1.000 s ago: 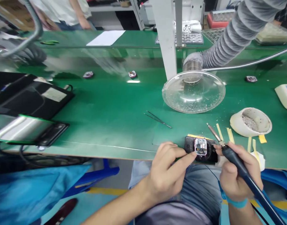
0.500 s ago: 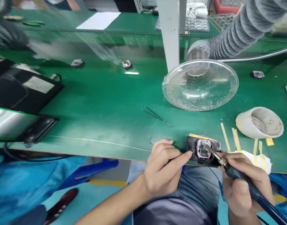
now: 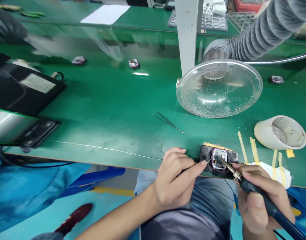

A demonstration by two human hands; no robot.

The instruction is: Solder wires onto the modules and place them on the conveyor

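Observation:
A small circuit board in a pink frame (image 3: 219, 157) sits in a black jig (image 3: 206, 156) at the near edge of the green bench. My right hand (image 3: 261, 200) is closed round a dark soldering iron (image 3: 257, 196); its metal tip rests on the board. My left hand (image 3: 175, 180) is pinched on a thin solder wire (image 3: 207, 161) whose end points at the board's left side.
Tweezers (image 3: 169, 122) lie mid-bench. A clear fume-extractor dish (image 3: 219, 88) on a grey ribbed hose (image 3: 262, 31) stands behind the jig. A white bowl with solder dross (image 3: 280, 132) and yellow tape strips (image 3: 254, 150) lie to the right. Black trays (image 3: 25, 90) sit at left. Small pink units (image 3: 133, 63) rest farther back.
The soldering iron tip came down from above the bench onto the board. My left hand shifted from touching the jig to feeding the wire at the board. The view tilted slightly.

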